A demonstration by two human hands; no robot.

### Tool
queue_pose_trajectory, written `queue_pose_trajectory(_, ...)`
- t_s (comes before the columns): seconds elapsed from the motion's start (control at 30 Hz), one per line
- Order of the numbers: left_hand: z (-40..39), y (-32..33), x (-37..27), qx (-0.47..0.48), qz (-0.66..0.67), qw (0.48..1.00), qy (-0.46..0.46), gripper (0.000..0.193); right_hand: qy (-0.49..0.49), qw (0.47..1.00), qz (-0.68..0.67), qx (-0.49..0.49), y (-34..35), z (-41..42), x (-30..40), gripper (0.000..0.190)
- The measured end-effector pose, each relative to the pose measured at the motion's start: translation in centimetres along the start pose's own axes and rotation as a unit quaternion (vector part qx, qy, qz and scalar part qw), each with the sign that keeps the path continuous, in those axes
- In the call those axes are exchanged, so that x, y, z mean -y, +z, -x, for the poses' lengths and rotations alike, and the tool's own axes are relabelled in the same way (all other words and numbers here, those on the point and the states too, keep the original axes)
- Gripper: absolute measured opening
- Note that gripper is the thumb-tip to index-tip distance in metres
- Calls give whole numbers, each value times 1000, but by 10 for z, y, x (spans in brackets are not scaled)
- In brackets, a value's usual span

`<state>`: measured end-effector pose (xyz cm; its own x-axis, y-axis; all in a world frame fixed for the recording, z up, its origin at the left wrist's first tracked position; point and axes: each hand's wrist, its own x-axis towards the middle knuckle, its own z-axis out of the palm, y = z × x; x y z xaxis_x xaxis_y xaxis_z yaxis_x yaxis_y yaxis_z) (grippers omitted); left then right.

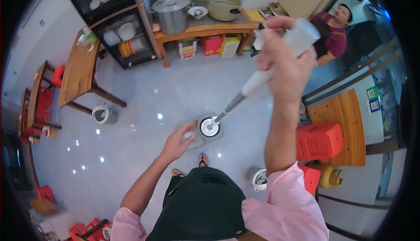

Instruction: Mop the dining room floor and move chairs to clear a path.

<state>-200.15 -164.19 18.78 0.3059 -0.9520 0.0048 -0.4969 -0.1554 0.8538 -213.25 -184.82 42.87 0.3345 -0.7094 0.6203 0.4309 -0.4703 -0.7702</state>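
A spin mop (234,101) slants from the upper right down to the floor bucket. Its white grip is held high in my right hand (285,52), with the fingers wrapped round it near the top end. The round mop head sits in the spinner basket (210,128) of a grey mop bucket (219,136) in front of my feet. Over the bucket's left half hovers my left hand (178,142), fingers apart and holding nothing; it is slightly blurred.
Wooden tables (78,77) stand at left, with a bin (105,114) beside one. Pots (170,15) stand on a bench ahead. At right are red stools (320,141), a gas cylinder (328,175), another bin (257,177) and a standing person (331,33).
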Motion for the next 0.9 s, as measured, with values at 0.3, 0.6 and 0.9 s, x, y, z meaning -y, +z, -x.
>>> queue_pose_trajectory(0.3, -133, 20, -171, -125, 371, 892, 227, 31, 19, 998, 33, 58, 16, 41, -27, 18)
queue_pose_trajectory(0.6, -124, 113, -28, 76, 379, 918, 93, 25, 56, 997, 55, -4, -10, 111, -85, 11)
queue_pose_trajectory(0.9, -120, 142, 33, 83, 284, 944, 145, 33, 125, 989, 79, 2, -17, 170, -143, 5)
